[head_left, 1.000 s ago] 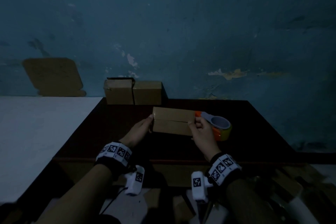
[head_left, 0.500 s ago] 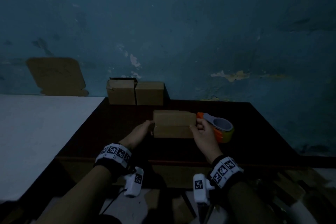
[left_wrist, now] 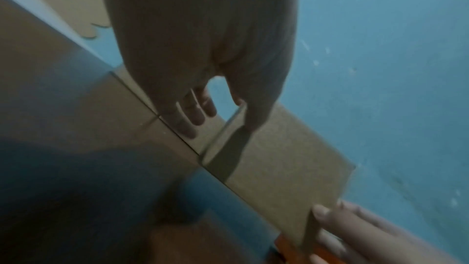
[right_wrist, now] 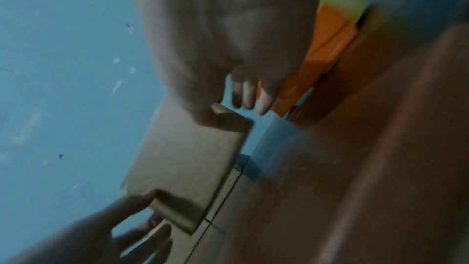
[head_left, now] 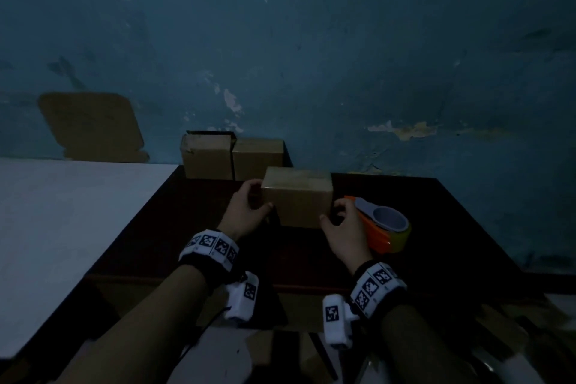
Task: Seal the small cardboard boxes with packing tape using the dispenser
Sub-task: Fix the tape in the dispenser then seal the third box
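A small brown cardboard box [head_left: 296, 199] [left_wrist: 279, 164] [right_wrist: 182, 160] is held between both hands over the dark table [head_left: 452, 215], a plain face turned toward me. My left hand [head_left: 261, 195] [left_wrist: 223, 115] grips its left end, thumb on the near face and fingers behind. My right hand [head_left: 332, 211] [right_wrist: 228, 107] pinches the lower right corner with the thumb in front. The orange tape dispenser [head_left: 383, 227] [right_wrist: 325, 47], with its tape roll, lies on the table just right of that hand, untouched.
Two more cardboard boxes [head_left: 232, 159] stand side by side against the blue wall at the table's back. A white surface [head_left: 62, 221] adjoins the table on the left, with a flat cardboard piece [head_left: 90, 125] leaning on the wall behind it.
The box has been turned between the hands: its seamed face no longer faces me, and it now sits higher and farther back. Both hands moved with it; the dispenser stayed put.
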Demonstrator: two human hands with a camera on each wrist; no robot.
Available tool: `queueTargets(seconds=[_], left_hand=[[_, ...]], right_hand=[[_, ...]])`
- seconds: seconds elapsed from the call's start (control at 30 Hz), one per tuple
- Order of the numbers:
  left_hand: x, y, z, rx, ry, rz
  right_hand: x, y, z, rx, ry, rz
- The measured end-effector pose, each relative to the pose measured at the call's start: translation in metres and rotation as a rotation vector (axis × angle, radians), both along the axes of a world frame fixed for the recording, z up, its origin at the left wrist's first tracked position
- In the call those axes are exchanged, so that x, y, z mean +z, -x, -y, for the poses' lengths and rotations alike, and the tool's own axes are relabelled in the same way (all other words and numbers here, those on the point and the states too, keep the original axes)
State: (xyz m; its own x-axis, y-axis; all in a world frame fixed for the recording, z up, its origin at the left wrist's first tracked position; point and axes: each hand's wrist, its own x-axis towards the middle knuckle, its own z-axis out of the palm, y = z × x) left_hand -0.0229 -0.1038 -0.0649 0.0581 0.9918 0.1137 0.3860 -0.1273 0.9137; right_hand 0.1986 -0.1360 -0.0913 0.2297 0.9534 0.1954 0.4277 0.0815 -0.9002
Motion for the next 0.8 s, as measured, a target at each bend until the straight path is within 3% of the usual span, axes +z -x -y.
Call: queueTargets(seconds=[0.17, 0.53, 0.8], left_hand=[[-0.003, -0.02, -0.029, 0.035, 0.009, -0.015], [-0.022, -0.051, -0.088, -0.085, 0.1, 0.019], [-0.022, -0.039, -0.106, -0.077, 0.087, -0.054]], right_hand=[[0.0, 0.007, -0.021, -0.124, -0.012, 0.053], [-0.011, 0.024, -0.08, -0.135, 0.142, -0.326], [-0.01, 0.039, -0.103, -0.118, 0.129, -0.457]])
